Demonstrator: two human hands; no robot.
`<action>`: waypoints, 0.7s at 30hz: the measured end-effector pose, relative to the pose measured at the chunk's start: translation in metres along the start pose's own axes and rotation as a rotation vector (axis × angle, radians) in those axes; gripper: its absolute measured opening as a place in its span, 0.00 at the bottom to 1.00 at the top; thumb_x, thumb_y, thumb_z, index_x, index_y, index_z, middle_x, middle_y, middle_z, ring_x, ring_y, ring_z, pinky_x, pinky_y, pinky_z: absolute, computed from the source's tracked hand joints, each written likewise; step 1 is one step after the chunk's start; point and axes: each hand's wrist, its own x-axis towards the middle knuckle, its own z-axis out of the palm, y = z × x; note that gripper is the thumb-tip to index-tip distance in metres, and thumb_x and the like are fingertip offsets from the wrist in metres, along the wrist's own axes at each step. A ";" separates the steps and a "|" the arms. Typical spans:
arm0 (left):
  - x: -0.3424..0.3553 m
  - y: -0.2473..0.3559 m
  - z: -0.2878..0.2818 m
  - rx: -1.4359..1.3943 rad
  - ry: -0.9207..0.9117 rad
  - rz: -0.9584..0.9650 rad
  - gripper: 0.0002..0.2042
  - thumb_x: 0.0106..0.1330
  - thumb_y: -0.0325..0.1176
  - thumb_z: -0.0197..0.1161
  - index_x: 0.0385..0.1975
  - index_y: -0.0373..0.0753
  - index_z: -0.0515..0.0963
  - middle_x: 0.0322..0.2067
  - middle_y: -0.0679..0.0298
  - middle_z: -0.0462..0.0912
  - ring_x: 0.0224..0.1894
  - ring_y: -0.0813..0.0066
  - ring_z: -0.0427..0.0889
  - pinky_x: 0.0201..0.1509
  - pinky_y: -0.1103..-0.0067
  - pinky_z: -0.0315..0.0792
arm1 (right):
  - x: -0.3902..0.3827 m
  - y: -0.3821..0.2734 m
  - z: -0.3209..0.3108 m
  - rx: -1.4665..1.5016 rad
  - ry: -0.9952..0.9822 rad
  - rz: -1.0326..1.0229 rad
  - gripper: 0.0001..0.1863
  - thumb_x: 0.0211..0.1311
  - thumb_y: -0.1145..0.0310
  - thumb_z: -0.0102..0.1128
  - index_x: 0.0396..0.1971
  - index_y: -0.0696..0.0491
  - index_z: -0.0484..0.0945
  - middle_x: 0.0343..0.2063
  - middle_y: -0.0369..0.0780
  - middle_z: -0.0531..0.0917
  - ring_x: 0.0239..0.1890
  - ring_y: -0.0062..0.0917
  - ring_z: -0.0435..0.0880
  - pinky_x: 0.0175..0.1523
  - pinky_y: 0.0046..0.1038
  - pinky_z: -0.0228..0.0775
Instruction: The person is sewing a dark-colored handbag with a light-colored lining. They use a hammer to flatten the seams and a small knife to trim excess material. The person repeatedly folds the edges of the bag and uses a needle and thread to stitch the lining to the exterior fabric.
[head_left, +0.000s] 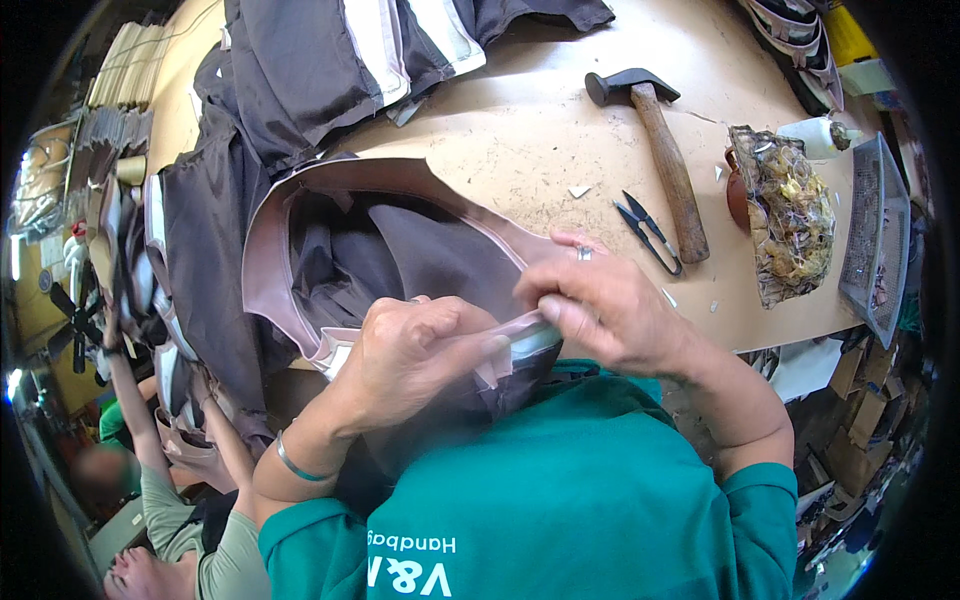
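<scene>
A pale tan work table [520,125] carries dark brown cloth pieces with white strips [290,80] toward its far left corner. Nearer its right edge lie a wooden-handled dark metal hammer [665,150], black metal snips [643,225], a rough, yellowish tangled block [795,215], a white plastic bottle [812,137] and a grey mesh basket [874,235].

White printed lettering [418,570] on the person's green shirt [570,490], upside down, two lines, smaller above, larger below
</scene>
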 end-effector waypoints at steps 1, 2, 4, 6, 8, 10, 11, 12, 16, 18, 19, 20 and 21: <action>0.000 0.001 -0.002 0.023 -0.012 0.025 0.05 0.56 0.28 0.59 0.25 0.33 0.77 0.20 0.59 0.80 0.22 0.72 0.80 0.27 0.81 0.72 | 0.001 0.003 -0.002 0.139 -0.023 0.084 0.05 0.57 0.73 0.48 0.28 0.56 0.73 0.22 0.40 0.76 0.25 0.27 0.75 0.42 0.33 0.68; 0.001 0.002 -0.003 0.046 -0.025 0.049 0.05 0.56 0.28 0.59 0.26 0.33 0.77 0.20 0.59 0.80 0.23 0.72 0.81 0.27 0.82 0.72 | 0.002 0.002 -0.003 0.226 -0.061 0.123 0.06 0.58 0.72 0.48 0.28 0.56 0.73 0.23 0.40 0.76 0.26 0.28 0.75 0.39 0.32 0.67; 0.001 0.002 -0.005 0.033 -0.045 0.053 0.05 0.56 0.27 0.60 0.26 0.32 0.77 0.20 0.60 0.80 0.23 0.74 0.81 0.28 0.82 0.72 | 0.003 0.001 -0.006 0.403 -0.141 0.199 0.08 0.60 0.70 0.47 0.28 0.57 0.73 0.23 0.41 0.76 0.29 0.29 0.75 0.35 0.30 0.65; 0.000 0.002 -0.006 -0.040 -0.059 0.012 0.05 0.55 0.27 0.60 0.25 0.31 0.77 0.20 0.60 0.80 0.23 0.75 0.80 0.28 0.83 0.72 | 0.000 0.006 -0.013 0.173 -0.089 0.183 0.09 0.61 0.69 0.46 0.28 0.57 0.73 0.24 0.40 0.76 0.28 0.30 0.74 0.36 0.30 0.65; -0.004 -0.004 -0.011 -0.200 -0.018 -0.063 0.06 0.57 0.27 0.59 0.26 0.29 0.77 0.20 0.60 0.81 0.21 0.80 0.79 0.25 0.86 0.72 | -0.002 0.006 -0.015 0.153 -0.060 0.203 0.09 0.60 0.68 0.46 0.28 0.57 0.72 0.23 0.40 0.76 0.28 0.33 0.74 0.37 0.30 0.65; -0.001 -0.003 -0.007 -0.176 -0.059 -0.009 0.06 0.58 0.27 0.59 0.26 0.29 0.77 0.20 0.59 0.81 0.21 0.79 0.80 0.24 0.86 0.72 | 0.001 0.003 -0.014 0.345 -0.056 0.254 0.08 0.58 0.69 0.46 0.27 0.56 0.72 0.20 0.41 0.75 0.27 0.37 0.75 0.39 0.33 0.64; 0.003 -0.003 -0.005 -0.099 -0.084 0.060 0.06 0.58 0.27 0.59 0.26 0.29 0.77 0.20 0.59 0.81 0.21 0.79 0.80 0.24 0.86 0.72 | 0.004 -0.001 -0.006 0.246 -0.005 0.081 0.08 0.60 0.67 0.45 0.28 0.55 0.71 0.20 0.40 0.75 0.26 0.35 0.75 0.42 0.34 0.62; 0.005 -0.002 -0.004 -0.021 -0.110 0.130 0.06 0.58 0.26 0.58 0.26 0.28 0.77 0.20 0.59 0.80 0.21 0.79 0.80 0.24 0.86 0.72 | 0.004 -0.003 -0.004 0.236 -0.055 0.094 0.09 0.60 0.67 0.45 0.28 0.55 0.72 0.21 0.41 0.75 0.26 0.34 0.75 0.42 0.32 0.63; 0.005 0.002 -0.005 -0.157 -0.097 -0.006 0.05 0.57 0.28 0.59 0.26 0.32 0.77 0.22 0.60 0.81 0.23 0.74 0.80 0.28 0.82 0.72 | 0.002 -0.005 -0.007 0.240 -0.200 0.155 0.10 0.61 0.65 0.48 0.29 0.56 0.73 0.20 0.41 0.75 0.25 0.34 0.74 0.42 0.31 0.62; 0.007 0.002 -0.008 -0.031 -0.139 0.069 0.06 0.58 0.27 0.58 0.26 0.31 0.77 0.21 0.59 0.81 0.23 0.75 0.80 0.27 0.82 0.72 | 0.000 -0.003 -0.007 0.230 -0.191 0.101 0.10 0.61 0.65 0.48 0.29 0.55 0.74 0.18 0.40 0.74 0.23 0.34 0.74 0.40 0.30 0.62; 0.008 0.000 -0.009 0.001 -0.148 0.092 0.06 0.58 0.27 0.58 0.26 0.30 0.77 0.20 0.59 0.81 0.23 0.77 0.80 0.26 0.84 0.73 | -0.002 0.000 -0.005 0.222 -0.181 0.080 0.10 0.61 0.65 0.48 0.28 0.55 0.74 0.18 0.40 0.74 0.22 0.33 0.74 0.39 0.29 0.62; 0.008 -0.001 -0.008 0.033 -0.157 0.115 0.06 0.58 0.26 0.58 0.26 0.29 0.77 0.20 0.59 0.81 0.22 0.78 0.80 0.25 0.86 0.73 | -0.004 0.005 -0.003 0.215 -0.170 0.059 0.09 0.61 0.65 0.49 0.28 0.55 0.74 0.17 0.39 0.74 0.22 0.33 0.73 0.39 0.28 0.61; 0.008 -0.002 -0.007 0.013 -0.156 0.099 0.06 0.58 0.26 0.58 0.26 0.28 0.77 0.20 0.59 0.81 0.22 0.78 0.80 0.25 0.86 0.73 | -0.005 0.007 -0.002 0.207 -0.159 0.038 0.09 0.60 0.65 0.49 0.27 0.54 0.74 0.17 0.38 0.74 0.21 0.33 0.73 0.38 0.27 0.61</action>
